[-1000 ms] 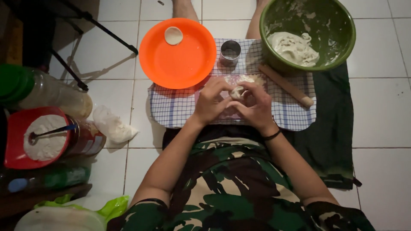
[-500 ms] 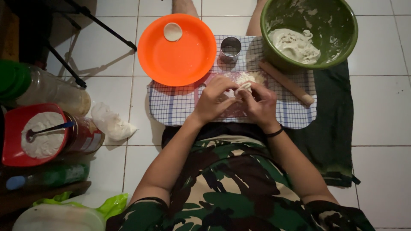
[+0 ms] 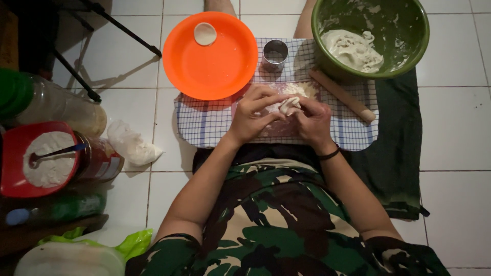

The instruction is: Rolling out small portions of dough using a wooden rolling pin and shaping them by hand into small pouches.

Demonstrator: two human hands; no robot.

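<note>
Fingers (image 3: 276,105) pinch perhaps one dough piece (image 3: 289,105).

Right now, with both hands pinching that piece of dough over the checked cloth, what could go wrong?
The dough piece is held between the left hand and right hand; over-pinching might tear it. The rolling pin lies slanted beside the right hand, so a nudge could roll it. The metal cutter ring stands close ahead and may get knocked.
</note>
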